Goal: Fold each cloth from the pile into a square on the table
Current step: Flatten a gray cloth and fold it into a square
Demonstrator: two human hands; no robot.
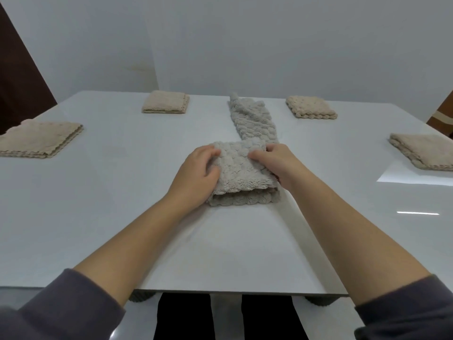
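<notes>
While the grey cloth [241, 168] lies half-folded on the table [122, 192], the left hand [196, 175] and right hand [277, 163] grip its folded end with curled fingers. The right thumb seems tucked beneath.

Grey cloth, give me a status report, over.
Left hand and right hand both grip grey cloth at its folded near end. Its far part lies unfolded. Beige squares sit apart, nothing in the way.
</notes>
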